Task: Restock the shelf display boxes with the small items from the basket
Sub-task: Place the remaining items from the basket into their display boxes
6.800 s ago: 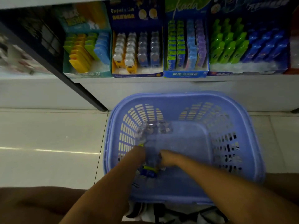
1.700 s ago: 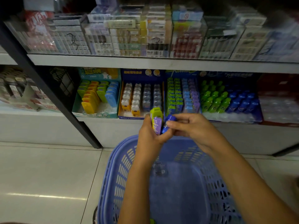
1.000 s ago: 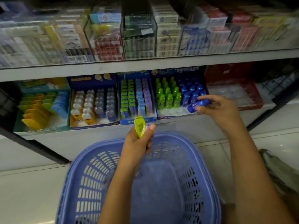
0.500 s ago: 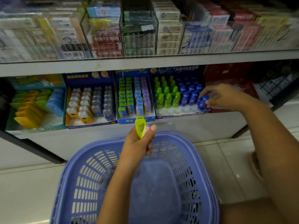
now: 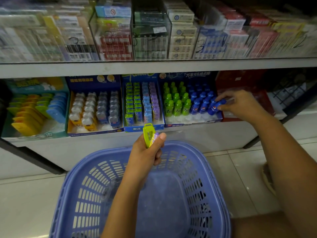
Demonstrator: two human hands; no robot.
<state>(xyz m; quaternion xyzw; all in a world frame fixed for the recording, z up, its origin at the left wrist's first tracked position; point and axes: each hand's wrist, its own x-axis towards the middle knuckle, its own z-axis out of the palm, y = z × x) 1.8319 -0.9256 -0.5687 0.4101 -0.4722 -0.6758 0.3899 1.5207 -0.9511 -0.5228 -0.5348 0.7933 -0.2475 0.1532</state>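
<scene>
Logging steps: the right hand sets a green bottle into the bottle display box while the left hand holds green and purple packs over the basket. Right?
Not quite: in the head view the bottle in the right hand is blue, not green. It does go into the bottle display box, and the left hand holds green and purple packs over the basket.

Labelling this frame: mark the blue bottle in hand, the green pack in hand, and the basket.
blue bottle [image 5: 214,108], head view, its body.
green pack [image 5: 148,135], head view, barcode face.
basket [image 5: 84,194], head view, left wall.
</scene>
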